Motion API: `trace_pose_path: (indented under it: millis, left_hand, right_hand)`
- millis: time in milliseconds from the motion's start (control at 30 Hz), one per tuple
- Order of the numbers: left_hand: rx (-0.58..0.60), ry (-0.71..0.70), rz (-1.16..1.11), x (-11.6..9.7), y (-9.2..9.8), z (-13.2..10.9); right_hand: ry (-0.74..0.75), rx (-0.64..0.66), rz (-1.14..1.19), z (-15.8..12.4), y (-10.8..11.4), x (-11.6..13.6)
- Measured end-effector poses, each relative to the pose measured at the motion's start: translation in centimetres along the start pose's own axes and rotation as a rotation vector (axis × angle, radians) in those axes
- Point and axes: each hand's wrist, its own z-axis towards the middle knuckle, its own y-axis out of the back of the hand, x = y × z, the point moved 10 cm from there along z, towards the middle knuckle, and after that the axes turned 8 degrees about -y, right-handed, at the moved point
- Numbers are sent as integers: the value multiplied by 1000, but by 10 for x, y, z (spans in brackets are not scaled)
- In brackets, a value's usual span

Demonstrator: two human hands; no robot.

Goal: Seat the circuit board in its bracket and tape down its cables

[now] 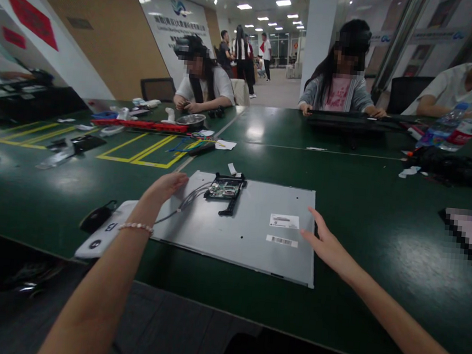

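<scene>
A flat silver display panel (pixel 250 250) lies back side up on the green table, with two white labels at its right. A small circuit board (pixel 225 189) in a black plastic bracket (pixel 228 205) sits on its upper part, and grey cables (pixel 190 198) run from it to the left. My left hand (pixel 169 186) is at the panel's left edge, fingers stretched out and partly hidden by the hand itself. At the right edge is my right hand (pixel 322 239), thumb and fingers apart around that edge. I cannot tell whether either hand presses on the panel.
A white device (pixel 109 229) and a black object (pixel 97 217) lie by my left forearm. A phone (pixel 470 233) and bottles (pixel 465 131) are on the right. Across the table, people sit near a metal bowl (pixel 191 119) and a black panel (pixel 348 122).
</scene>
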Motion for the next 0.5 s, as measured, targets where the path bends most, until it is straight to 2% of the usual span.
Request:
trace_pose_path:
  millis: [200,367,500]
  left_hand:
    - [1,207,-307,16,-8,-16]
    - [-55,297,-459,24,-14,-27]
    - [-109,375,-687,33,-22,-36]
  right_hand:
    - [10,-83,101,-8,9,-6]
    - [-113,-44,141,-17,13,-16]
    - [-148,-83,213,-24,22,-23]
